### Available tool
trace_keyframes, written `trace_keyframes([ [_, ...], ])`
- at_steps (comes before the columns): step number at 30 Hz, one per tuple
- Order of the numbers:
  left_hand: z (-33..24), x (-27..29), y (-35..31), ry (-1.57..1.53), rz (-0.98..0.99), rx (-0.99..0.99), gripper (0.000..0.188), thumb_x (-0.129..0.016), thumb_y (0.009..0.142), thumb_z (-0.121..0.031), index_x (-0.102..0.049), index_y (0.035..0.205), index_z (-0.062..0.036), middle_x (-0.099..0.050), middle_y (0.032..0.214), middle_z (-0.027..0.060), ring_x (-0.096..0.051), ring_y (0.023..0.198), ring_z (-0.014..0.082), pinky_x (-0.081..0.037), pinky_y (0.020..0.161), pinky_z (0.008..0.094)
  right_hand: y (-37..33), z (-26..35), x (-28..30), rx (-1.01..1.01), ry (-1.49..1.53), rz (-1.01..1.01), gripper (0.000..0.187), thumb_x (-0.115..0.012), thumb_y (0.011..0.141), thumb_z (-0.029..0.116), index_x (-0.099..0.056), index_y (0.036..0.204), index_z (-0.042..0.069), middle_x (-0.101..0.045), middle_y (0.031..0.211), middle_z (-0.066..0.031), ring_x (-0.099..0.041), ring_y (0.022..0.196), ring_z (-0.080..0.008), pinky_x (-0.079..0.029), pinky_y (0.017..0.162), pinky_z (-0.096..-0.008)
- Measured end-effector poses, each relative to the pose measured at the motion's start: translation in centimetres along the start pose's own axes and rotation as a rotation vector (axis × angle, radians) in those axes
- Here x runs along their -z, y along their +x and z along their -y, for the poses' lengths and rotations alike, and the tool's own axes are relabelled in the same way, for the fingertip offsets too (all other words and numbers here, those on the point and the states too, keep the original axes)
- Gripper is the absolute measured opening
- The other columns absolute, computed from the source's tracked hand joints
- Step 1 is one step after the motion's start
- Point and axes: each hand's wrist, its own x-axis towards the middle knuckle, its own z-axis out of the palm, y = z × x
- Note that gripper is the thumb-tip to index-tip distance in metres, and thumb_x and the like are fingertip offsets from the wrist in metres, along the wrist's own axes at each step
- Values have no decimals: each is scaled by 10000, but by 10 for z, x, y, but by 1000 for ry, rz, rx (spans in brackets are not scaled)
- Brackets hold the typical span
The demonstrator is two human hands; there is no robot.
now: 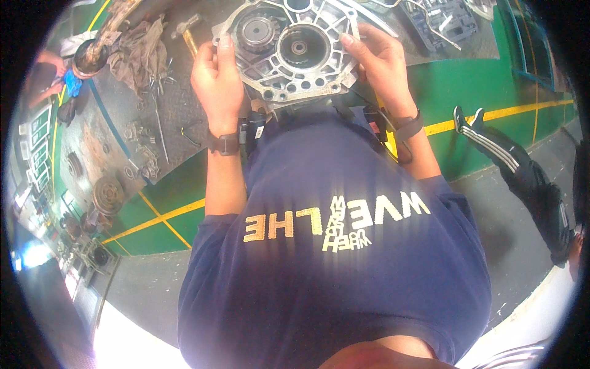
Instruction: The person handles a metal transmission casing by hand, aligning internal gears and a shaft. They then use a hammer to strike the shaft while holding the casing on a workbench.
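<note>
Between my hands is a cast metal gearbox housing [268, 80], its open face turned up toward me. A toothed gear [257, 31] sits in its left bore, and a round dark bore [303, 47] lies to the right of it. My left hand [218, 80] grips the left rim, thumb on top. On the right rim my right hand [382, 61] holds on the same way, its thumb near a bolt hole. Fingers of both hands are partly hidden behind the rim. The housing's far edge is cut off by the top of the picture.
A hammer [188, 37] and a crumpled brown rag [142, 52] lie left on the dark bench. Farther left are pliers [192, 132], loose metal parts and a round gear disc [108, 195]. A tool case [439, 27] is at the upper right. Other people stand at both sides.
</note>
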Motion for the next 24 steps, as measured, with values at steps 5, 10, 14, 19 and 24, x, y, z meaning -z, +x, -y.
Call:
trace_keyframes([
  [5, 11, -2, 3, -15, -59, -87, 330, -616, 1023, -297, -646, 912, 12, -566, 646, -8, -431, 615, 54, -375, 563, 264, 0, -6, 0, 1, 5, 15, 390, -750, 934, 273, -684, 1177, -24, -688, 733, -1, -529, 545, -27, -377, 462, -202],
  [10, 13, 0, 1, 35, -46, -93, 337, -611, 1023, -305, -621, 891, 5, -532, 642, -2, -418, 625, 66, -373, 570, 271, 2, -6, 1, 15, -74, -6, 400, -744, 933, 263, -680, 1176, -48, -694, 737, -11, -549, 570, -38, -396, 478, -216],
  [14, 6, -1, -6, 62, -74, -110, 349, -605, 1023, -312, -611, 898, 14, -523, 661, 18, -432, 653, 80, -389, 588, 291, 6, -2, -2, 56, -56, 30, 395, -739, 937, 262, -685, 1179, -46, -695, 738, -15, -557, 585, -43, -407, 487, -223],
  [19, 10, 1, -1, 81, -55, -84, 366, -607, 1020, -322, -597, 890, 21, -513, 663, 24, -424, 658, 86, -396, 595, 298, 3, -8, -1, -1, -65, 18, 359, -735, 946, 257, -703, 1192, -3, -697, 762, 0, -531, 571, -33, -408, 487, -213],
  [24, 7, 0, 4, 66, -14, -108, 383, -600, 1025, -323, -556, 844, 12, -488, 665, 2, -388, 637, 64, -341, 551, 286, -3, -9, -4, 10, 35, -16, 379, -740, 943, 275, -706, 1205, 3, -698, 770, 9, -522, 561, -26, -394, 478, -205],
])
